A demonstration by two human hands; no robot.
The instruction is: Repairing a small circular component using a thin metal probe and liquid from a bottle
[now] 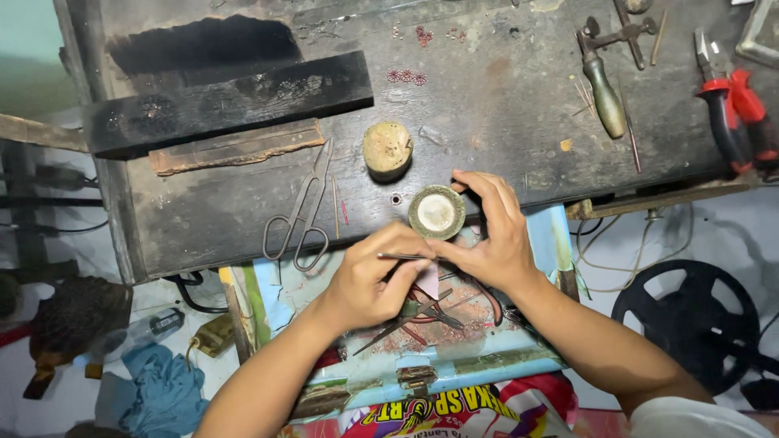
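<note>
My left hand (375,280) pinches slim metal tweezers (403,256), their tip pointing right toward my other hand. My right hand (487,235) meets that tip with thumb and forefinger; what sits between the fingertips is too small to tell. Just above both hands a small round tin with a pale lid (436,212) rests at the front edge of the dark wooden bench (487,105). Below my hands lies an open light-blue tray (454,357) holding reddish wire bits, pliers and a pointed tool.
Metal scissors (302,217) lie left of the tin, with a round wooden stub (387,149) behind it. A black wood block (227,101) sits at the back left. A green-handled tool (604,93) and red pliers (734,113) lie at the right. A black reel (690,320) is on the floor.
</note>
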